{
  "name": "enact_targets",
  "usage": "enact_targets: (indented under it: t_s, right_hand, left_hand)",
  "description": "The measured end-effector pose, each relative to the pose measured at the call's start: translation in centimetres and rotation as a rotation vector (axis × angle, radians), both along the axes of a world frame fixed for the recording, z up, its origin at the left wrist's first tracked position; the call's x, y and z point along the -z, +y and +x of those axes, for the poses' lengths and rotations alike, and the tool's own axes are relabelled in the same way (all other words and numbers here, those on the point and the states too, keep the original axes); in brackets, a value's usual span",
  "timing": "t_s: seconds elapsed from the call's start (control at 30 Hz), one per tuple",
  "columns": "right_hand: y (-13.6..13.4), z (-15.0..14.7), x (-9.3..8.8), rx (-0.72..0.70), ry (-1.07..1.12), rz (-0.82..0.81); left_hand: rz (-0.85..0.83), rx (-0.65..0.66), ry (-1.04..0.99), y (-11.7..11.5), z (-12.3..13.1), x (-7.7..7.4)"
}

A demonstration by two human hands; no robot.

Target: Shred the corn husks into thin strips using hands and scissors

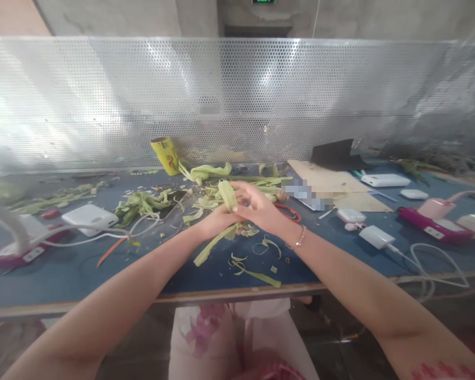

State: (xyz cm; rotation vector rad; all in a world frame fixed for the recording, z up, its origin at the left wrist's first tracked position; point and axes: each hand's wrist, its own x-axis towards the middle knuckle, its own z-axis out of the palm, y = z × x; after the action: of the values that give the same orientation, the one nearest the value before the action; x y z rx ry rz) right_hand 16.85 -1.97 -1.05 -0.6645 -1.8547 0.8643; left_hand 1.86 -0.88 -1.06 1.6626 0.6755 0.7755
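Note:
A pale green bundle of folded leaf (227,195), much like a corn husk, stands up between my hands above the blue table. My left hand (218,220) is closed around its lower end. From the right, my right hand (259,207) has its curled fingers and thumb against the bundle, hiding part of it. A long pale leaf strip (214,247) slants down to the table below my hands. More stripped leaves (206,171) lie just behind them, and thin leaf scraps (257,274) are scattered in front.
A yellow tube (166,155) leans by the perforated metal screen (134,105). Wilted leaves (142,206) lie at left near a white charger (90,219) and power strip (27,253). Cardboard (328,177), a phone (306,194), a white adapter (377,237) and cables occupy the right.

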Motion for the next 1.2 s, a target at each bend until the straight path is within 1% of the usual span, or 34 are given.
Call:
enact_targets:
  t_s: [0.07, 0.1, 0.17, 0.23, 0.3, 0.33, 0.37, 0.43, 0.47, 0.53, 0.6, 0.67, 0.77, 0.8, 0.9, 0.97, 1.0, 1.1, 1.2]
  right_hand:
    - [-0.2, -0.3, -0.1, -0.052, 0.076, -0.076]
    - [-0.2, -0.4, -0.2, -0.042, 0.118, -0.110]
    - [-0.1, -0.4, -0.3, 0.044, 0.185, -0.156]
    - [0.2, -0.2, -0.4, 0.171, 0.229, -0.160]
    - [0.7, 0.1, -0.3, 0.268, 0.296, -0.159]
    - [1.0, 0.3, -0.3, 0.294, 0.344, -0.173]
    - [1.2, 0.5, -0.3, 0.305, 0.401, -0.194]
    - [1.5, 0.7, -0.3, 0.288, 0.511, -0.247]
    - [1.6, 0.8, -0.4, 0.267, 0.552, -0.265]
    - [1.5, 0.9, -0.5, 0.221, 0.624, -0.277]
    - [1.4, 0.9, -0.7, 0.171, 0.707, -0.301]
    - [1.4, 0.9, -0.8, 0.124, 0.801, -0.346]
    - [1.4, 0.9, -0.7, 0.071, 0.869, -0.382]
    - [1.4, 0.9, -0.6, 0.066, 0.877, -0.378]
    - [1.4, 0.8, -0.4, 0.071, 0.887, -0.368]
    - [1.4, 0.8, -0.4, 0.067, 0.885, -0.379]
    - [1.4, 0.7, -0.4, 0.060, 0.880, -0.388]
    - [1.3, 0.7, -0.4, 0.022, 0.892, -0.410]
    - [1.2, 0.8, -0.5, -0.040, 0.995, -0.453]
  left_hand:
    - [0.005, 0.065, 0.029, 0.1, 0.0, 0.3]
    - [-0.003, 0.086, 0.025, 0.2, -0.1, 0.3]
    - [-0.051, 0.126, -0.024, 0.3, -0.2, 0.4]
    - [-0.111, 0.158, -0.104, 0.5, -0.2, 0.5]
    - [-0.102, 0.116, -0.180, 1.0, -0.2, 0.6]
    - [-0.057, 0.064, -0.201, 1.3, -0.2, 0.7]
    - [0.015, -0.016, -0.208, 1.7, -0.2, 0.8]
    - [0.199, -0.171, -0.183, 2.5, -0.4, 1.2]
    - [0.293, -0.222, -0.139, 2.8, -0.6, 1.4]
    - [0.430, -0.238, -0.022, 3.2, -0.8, 1.7]
    - [0.546, -0.205, 0.095, 3.3, -0.8, 1.8]
    - [0.627, -0.180, 0.179, 3.1, -0.7, 1.9]
    - [0.663, -0.162, 0.251, 2.5, -0.3, 1.9]
    - [0.667, -0.173, 0.269, 2.3, -0.2, 1.9]
    - [0.700, -0.292, 0.246, 1.8, -0.2, 1.7]
    - [0.732, -0.365, 0.174, 1.7, -0.3, 1.5]
    - [0.751, -0.380, 0.137, 1.6, -0.4, 1.5]
    - [0.803, -0.376, 0.102, 1.9, -0.4, 1.6]
    - [0.780, -0.360, 0.193, 2.4, -0.3, 2.0]
